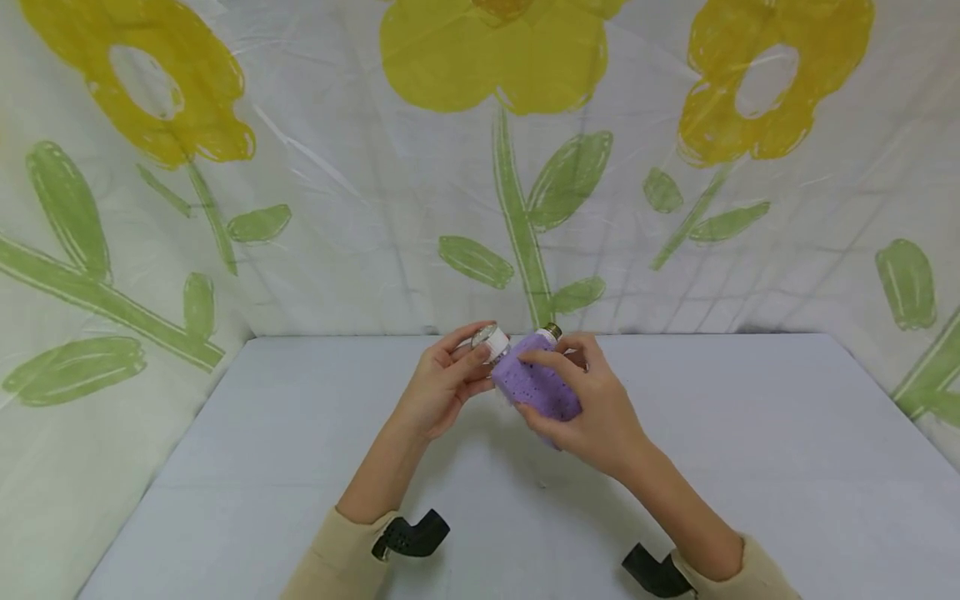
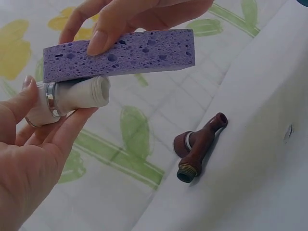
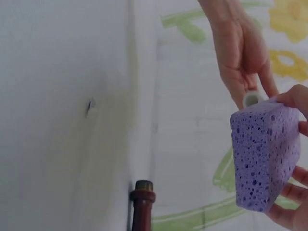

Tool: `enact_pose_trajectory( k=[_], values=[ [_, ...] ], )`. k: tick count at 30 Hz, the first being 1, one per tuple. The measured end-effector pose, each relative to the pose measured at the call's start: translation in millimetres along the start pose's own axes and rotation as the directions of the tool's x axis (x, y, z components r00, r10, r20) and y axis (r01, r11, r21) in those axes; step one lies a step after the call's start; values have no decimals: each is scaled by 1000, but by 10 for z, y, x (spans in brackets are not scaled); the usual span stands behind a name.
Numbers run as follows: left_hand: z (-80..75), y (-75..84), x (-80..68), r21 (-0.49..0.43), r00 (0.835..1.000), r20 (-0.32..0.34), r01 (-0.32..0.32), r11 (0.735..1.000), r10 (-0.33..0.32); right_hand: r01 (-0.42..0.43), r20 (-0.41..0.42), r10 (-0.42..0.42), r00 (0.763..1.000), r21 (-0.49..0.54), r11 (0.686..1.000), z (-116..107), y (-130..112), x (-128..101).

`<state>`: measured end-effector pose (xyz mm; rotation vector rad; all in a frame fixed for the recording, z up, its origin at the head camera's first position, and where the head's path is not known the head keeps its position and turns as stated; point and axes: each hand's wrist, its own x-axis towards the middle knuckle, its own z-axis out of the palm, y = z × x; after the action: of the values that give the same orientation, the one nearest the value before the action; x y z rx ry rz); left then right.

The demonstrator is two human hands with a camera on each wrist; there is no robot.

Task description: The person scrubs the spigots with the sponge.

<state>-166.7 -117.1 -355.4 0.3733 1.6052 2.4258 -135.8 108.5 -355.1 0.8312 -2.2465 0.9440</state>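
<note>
Sheeting (image 1: 360, 275) printed with yellow flowers and green leaves rises beyond both hands, past a pale table (image 1: 300, 433). Above the table, the right hand (image 1: 596, 404) and left hand (image 1: 444, 387) are partly closed, each occupied. The right grips a purple, pitted sponge (image 1: 540, 385) that tilts toward the left hand. Beyond the right fingers, a reddish-brown threaded fitting (image 2: 199, 151) lies on the table. The left holds a white threaded piece (image 2: 82, 94) with a silver band, right beside the sponge. Nearer than the right hand, a small dark mark (image 2: 288, 134) is too unclear to read.
</note>
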Motion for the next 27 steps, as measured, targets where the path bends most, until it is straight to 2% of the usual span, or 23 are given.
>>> enact_pose_trajectory(
  k=[6, 12, 18, 24, 27],
  values=[
    [-14, 3, 8, 10, 999, 25, -26, 1000, 26, 15, -37, -15, 999, -7, 1000, -9, 2, 10],
    [-8, -1, 2, 0, 999, 41, -32, 999, 32, 37, -10, -37, 999, 10, 999, -2, 1, -10],
    [-1, -18, 0, 0, 997, 56, -48, 999, 48, 24, -44, -24, 999, 7, 1000, 3, 14, -14],
    [1, -30, -13, 16, 1000, 11, -28, 999, 28, 62, -1, -62, 998, 24, 998, 35, -19, -34],
    [12, -31, 0, 41, 1000, -2, -31, 999, 31, 51, -14, -51, 999, 19, 998, 14, -7, -20]
  ],
)
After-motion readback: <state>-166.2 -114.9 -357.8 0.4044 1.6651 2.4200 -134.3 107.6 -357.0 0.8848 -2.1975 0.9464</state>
